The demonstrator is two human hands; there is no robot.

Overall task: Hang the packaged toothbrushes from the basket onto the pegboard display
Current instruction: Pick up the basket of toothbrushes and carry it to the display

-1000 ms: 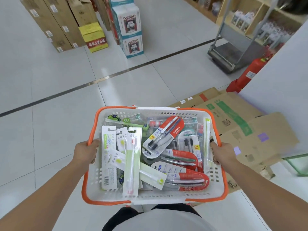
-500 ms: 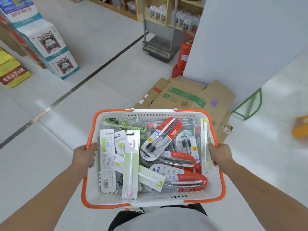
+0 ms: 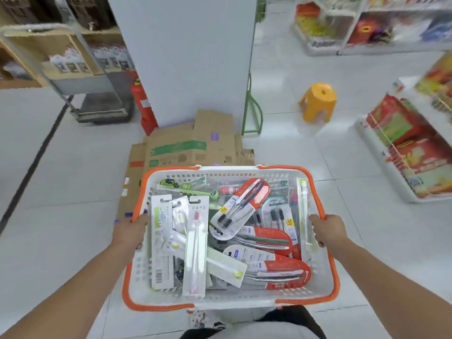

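Premises: a retail shop, viewed along an aisle. White metal shelving units (image 3: pixel 381 152) at right carry rows of red and yellow packaged goods. Wooden shelves (image 3: pixel 73 57) at left hold bottled products. A grey platform trolley (image 3: pixel 97 111) stands on the pale tiled floor (image 3: pixel 342 148). Flattened brown cardboard cartons (image 3: pixel 190 145) lie beside a red fire extinguisher (image 3: pixel 143 106). An orange plastic stool (image 3: pixel 318 101) stands in the aisle.

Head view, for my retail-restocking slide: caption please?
Both hands, left and right, carry a toothbrush-filled basket through a shop aisle.
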